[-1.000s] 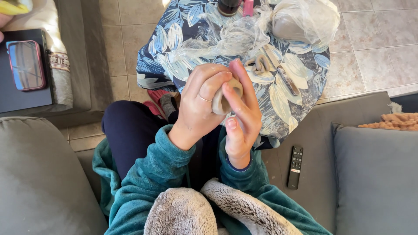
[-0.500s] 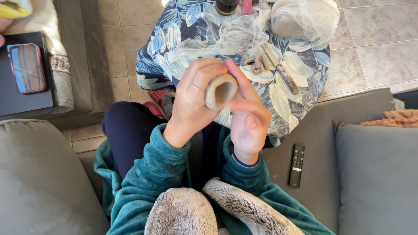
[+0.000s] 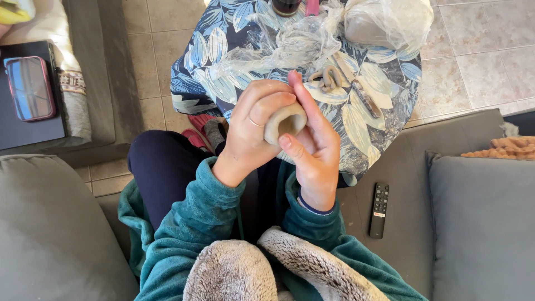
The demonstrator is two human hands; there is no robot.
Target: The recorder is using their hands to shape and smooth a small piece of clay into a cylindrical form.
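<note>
We wear a soft teal robe with fluffy grey cuffs, dark blue pants, and a thin ring on our left hand (image 3: 253, 131).

The scene is lit brightly by daylight falling from the upper right. Glare is seen on the crumpled plastic wrap (image 3: 290, 42), and the floor tiles (image 3: 485, 50) are washed pale. Soft shadows lie under the table (image 3: 384, 139). Focus is sharp throughout.
</note>
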